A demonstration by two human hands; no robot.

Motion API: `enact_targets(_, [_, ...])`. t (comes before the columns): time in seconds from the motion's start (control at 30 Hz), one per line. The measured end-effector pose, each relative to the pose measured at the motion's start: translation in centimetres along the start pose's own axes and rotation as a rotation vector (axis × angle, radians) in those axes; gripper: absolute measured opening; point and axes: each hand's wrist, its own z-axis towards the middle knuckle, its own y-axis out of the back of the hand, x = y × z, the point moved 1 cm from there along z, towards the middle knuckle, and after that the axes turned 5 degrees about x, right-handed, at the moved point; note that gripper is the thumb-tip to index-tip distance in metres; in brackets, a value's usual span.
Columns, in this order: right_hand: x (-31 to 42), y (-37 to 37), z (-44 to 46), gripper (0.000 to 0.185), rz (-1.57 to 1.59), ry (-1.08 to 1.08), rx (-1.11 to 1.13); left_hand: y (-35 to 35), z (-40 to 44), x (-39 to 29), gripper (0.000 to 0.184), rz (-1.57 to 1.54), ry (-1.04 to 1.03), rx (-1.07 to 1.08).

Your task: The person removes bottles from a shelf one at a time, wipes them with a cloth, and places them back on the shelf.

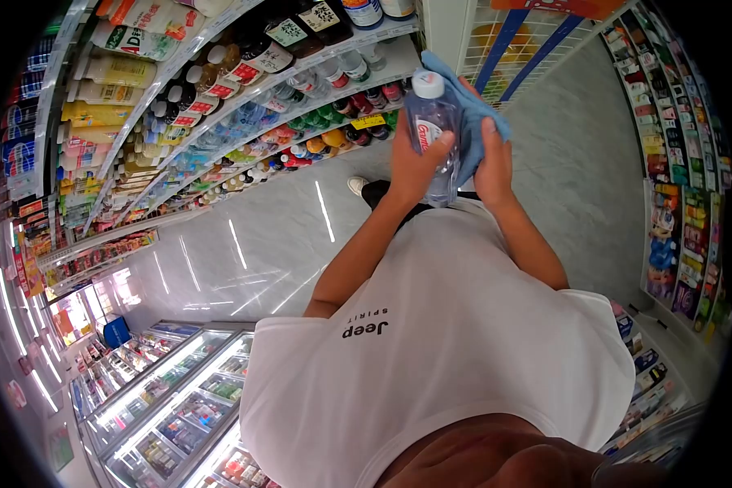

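Okay, bottle (436,112): held up in front of the white shirt (455,301), between both hands, cap end pointing away from the body and the bottom end nearest the shirt.
Left hand (409,167): fingers closed around the bottle, thumb lying across the front by the label (424,132).
Right hand (494,168): fingers bunched on the blue cloth (481,124), holding it along the bottle's side. Some are tucked behind it, so I can't tell exactly how they sit.
Plastic: looks thin and clear, so I'd guess it gives a bit if you squeeze hard. Not really fragile, just dentable.
Weight: can't tell how full it is. If it's full, expect it to be kinda heavy for its size.
Slip: smooth sides, probably slick if damp. The cloth should add some grip imo.
Best hold: around the middle at the label, thumb opposite fingers. I wouldn't hang it by the white cap (428,84).
Cloth: soft and floppy, basically weightless, fine to grab anywhere.
Shelf (389,32): packed drinks just past the left hand, so mind the elbows lol.
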Motion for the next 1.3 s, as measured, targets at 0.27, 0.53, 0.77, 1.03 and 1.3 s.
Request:
enact_targets(0.27, [2.0, 2.7, 2.5, 0.063, 0.248, -0.179, 0.215, 0.7, -0.7, -0.1, 0.063, -0.191, 0.280, 0.466])
enact_targets(0.53, [2.7, 1.7, 2.5, 0.062, 0.386, -0.171, 0.288, 1.1, -0.3, -0.2, 0.064, -0.468, 0.400, 0.756])
enact_targets(0.77, [3.4, 3.8, 4.0, 0.043, -0.264, 0.334, 0.511, 1.1, -0.1, -0.6, 0.061, -0.187, 0.416, 0.595])
enact_targets(1.03, [1.4, 1.9, 1.3, 0.036, -0.745, 0.493, 0.413, 1.3, 0.7, 0.0, 0.054, -0.519, 0.348, 0.114])
enact_targets(1.3, [-1.0, 0.9, -0.5, 0.055, 0.165, -0.010, -0.121, 1.9, 0.7, 1.4, 0.056, -0.052, 0.127, 0.226])
